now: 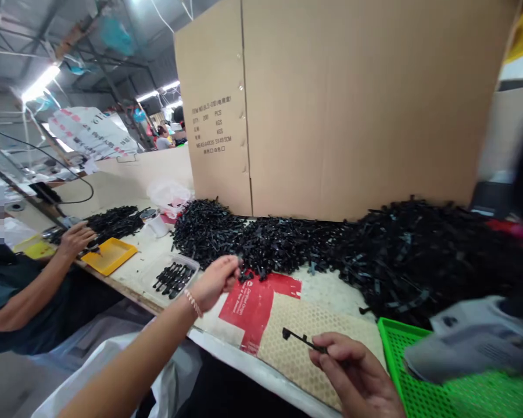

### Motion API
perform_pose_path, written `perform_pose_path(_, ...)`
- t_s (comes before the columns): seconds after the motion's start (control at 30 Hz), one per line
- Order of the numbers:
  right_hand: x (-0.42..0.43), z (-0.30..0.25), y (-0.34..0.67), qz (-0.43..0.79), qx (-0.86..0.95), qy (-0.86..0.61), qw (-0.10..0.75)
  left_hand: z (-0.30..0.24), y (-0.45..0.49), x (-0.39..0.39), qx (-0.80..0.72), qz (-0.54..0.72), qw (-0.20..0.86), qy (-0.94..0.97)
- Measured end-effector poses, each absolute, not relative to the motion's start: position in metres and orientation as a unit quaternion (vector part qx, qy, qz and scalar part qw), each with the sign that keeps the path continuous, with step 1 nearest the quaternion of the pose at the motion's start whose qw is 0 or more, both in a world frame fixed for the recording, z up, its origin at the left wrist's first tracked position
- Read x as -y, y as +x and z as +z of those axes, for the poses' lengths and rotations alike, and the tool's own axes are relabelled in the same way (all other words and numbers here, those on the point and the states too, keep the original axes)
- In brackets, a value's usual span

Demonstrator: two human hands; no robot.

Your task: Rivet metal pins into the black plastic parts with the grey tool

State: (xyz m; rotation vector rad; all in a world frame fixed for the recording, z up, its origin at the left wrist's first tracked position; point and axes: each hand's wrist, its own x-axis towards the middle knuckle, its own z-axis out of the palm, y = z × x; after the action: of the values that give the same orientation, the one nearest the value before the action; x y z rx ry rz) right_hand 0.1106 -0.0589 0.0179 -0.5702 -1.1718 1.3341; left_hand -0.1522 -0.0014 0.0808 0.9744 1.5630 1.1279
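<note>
My right hand (357, 371), low in the head view, pinches one end of a slim black plastic part (303, 338). The part's blocky free end points left over a cream dimpled mat (287, 325). Reaching forward, my left hand (218, 281) has its fingertips pressed together at the front of a pile of black plastic parts (274, 241); whatever they hold is too small and blurred to name. Just left of that wrist, a clear plastic tray (192, 262) holds several black parts (173, 278) laid side by side. A red printed sheet (253, 307) lies between my hands.
A tall cardboard box (353, 110) stands behind the piles. At right are a larger black heap (401, 261), a green basket (392, 354) and a blurred grey tool (475, 337). At left, a co-worker's hand (76, 239) is beside a yellow tray (111, 255); a white cup (156, 225) stands behind.
</note>
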Motion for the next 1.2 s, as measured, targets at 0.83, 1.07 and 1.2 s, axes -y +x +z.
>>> perform_pose_path(0.83,0.086,0.026,0.048,0.264,0.756,-0.371,0.471,0.041,-0.093,0.1,-0.447,0.497,0.72,0.187)
perform_pose_path(1.07,0.094,0.018,0.015,0.227,0.775,-0.389,0.443,0.035,-0.128,0.101,-0.412,0.478,0.76,0.158)
perform_pose_path(1.2,0.098,0.019,0.003,0.255,0.749,-0.417,0.448,0.028,-0.141,0.101,-0.412,0.471,0.762,0.166)
